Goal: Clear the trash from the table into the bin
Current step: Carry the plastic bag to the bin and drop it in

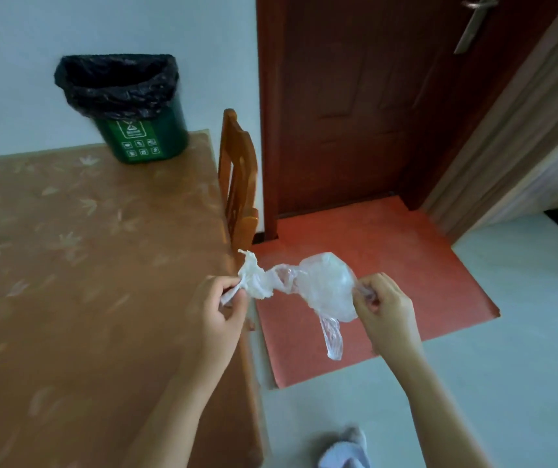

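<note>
We record a dark red-brown panelled wooden door point(355, 96) at the far right of the scene, shut, with a metal lever handle point(473, 21) near its upper edge. To the left stands a table covered in a brown cloth with a pale leaf pattern point(85, 248). On the floor before the door lies a flat rectangular red mat point(389, 258). A green plastic bin lined with a black bag point(146, 136) stands upright on the far right corner of the table, against the wall, its mouth open. An orange-brown wooden chair point(237, 177) sits just beside the table's right edge, between table and door. The item of trash, a crumpled translucent white plastic bag point(325, 285), is off the table surface, held in the air just past the near right edge and above the mat, well apart from the bin; one thin loop of it hangs down. The left hand point(217, 312) has its fingers curled, pinching the twisted left end of the bag. The right hand point(385, 309) likewise has its fingers curled, pinching the right end. A pale blue-grey slipper point(345, 447) shows at the bottom edge.
</note>
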`<state>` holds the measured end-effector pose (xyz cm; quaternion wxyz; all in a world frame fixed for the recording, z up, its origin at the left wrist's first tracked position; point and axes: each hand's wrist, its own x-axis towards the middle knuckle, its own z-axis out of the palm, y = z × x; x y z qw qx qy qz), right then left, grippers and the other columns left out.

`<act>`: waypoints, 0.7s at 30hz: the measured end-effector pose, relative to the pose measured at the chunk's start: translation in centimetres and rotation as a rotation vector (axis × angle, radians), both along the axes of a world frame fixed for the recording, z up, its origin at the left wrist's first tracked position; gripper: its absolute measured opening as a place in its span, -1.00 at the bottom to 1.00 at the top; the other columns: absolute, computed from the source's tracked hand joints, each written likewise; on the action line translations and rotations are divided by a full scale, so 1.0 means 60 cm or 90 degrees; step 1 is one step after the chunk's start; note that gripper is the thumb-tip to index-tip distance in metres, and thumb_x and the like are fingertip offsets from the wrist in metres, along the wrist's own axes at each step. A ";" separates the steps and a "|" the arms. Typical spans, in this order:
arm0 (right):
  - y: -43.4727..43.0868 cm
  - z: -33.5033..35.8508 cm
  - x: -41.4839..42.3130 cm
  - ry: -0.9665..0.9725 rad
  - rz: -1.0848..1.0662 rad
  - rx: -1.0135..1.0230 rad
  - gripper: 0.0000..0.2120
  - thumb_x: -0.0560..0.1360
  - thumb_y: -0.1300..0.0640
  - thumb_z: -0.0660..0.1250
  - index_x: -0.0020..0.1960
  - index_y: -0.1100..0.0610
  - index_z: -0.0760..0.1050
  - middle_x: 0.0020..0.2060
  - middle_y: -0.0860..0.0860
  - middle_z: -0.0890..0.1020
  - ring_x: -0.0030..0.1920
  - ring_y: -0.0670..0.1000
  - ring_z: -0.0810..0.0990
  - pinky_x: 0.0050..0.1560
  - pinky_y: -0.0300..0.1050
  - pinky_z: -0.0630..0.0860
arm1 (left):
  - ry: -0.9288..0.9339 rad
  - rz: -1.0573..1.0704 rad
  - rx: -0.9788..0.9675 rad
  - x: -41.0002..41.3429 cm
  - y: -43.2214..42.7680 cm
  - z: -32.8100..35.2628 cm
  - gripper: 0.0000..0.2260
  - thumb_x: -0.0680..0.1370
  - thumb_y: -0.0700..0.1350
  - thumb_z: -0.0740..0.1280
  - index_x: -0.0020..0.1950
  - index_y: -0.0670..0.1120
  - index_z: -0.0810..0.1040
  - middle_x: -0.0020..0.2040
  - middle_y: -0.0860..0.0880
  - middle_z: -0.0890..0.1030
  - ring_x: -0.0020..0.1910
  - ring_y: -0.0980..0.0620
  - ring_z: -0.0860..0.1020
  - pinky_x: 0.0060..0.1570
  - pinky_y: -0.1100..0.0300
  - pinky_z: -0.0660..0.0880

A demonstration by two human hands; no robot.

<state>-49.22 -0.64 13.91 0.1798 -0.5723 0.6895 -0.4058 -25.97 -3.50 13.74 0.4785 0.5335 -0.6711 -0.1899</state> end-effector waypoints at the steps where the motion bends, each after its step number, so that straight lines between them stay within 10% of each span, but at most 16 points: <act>1: 0.003 0.003 -0.034 0.003 0.003 -0.002 -0.59 0.38 0.38 0.30 -0.35 -0.10 0.28 -0.38 -0.10 0.43 -0.35 -0.09 0.40 -0.39 -0.35 0.29 | 0.014 -0.004 0.006 -0.033 0.000 0.005 -0.79 0.47 -0.05 0.22 -0.11 -0.18 0.52 -0.23 -0.01 0.53 -0.25 0.09 0.49 -0.26 0.19 0.46; 7: 0.007 0.020 -0.231 0.044 -0.030 -0.003 -0.74 0.37 0.38 0.32 -0.31 0.07 0.36 -0.39 -0.05 0.45 -0.39 -0.03 0.41 -0.39 -0.25 0.29 | 0.001 0.009 0.029 -0.190 -0.015 0.014 -0.86 0.47 0.00 0.24 -0.05 -0.03 0.49 -0.15 0.02 0.54 -0.19 -0.04 0.54 -0.25 -0.07 0.52; 13: -0.037 0.038 -0.317 0.064 -0.016 -0.001 -0.80 0.39 0.37 0.31 -0.26 0.10 0.41 -0.31 -0.05 0.48 -0.34 -0.12 0.44 -0.38 -0.32 0.30 | -0.139 0.022 -0.020 -0.265 -0.033 0.060 -0.90 0.43 -0.31 0.40 -0.09 -0.25 0.55 -0.21 -0.08 0.56 -0.27 0.01 0.49 -0.26 0.45 0.40; 21: -0.202 0.049 -0.300 0.064 0.051 -0.012 -0.87 0.42 0.33 0.30 -0.24 0.14 0.45 -0.31 -0.03 0.52 -0.35 0.03 0.49 -0.39 -0.05 0.43 | -0.140 0.115 0.017 -0.259 -0.141 0.075 -0.90 0.44 -0.26 0.39 -0.07 -0.13 0.55 -0.20 0.06 0.54 -0.33 0.10 0.44 -0.33 0.46 0.33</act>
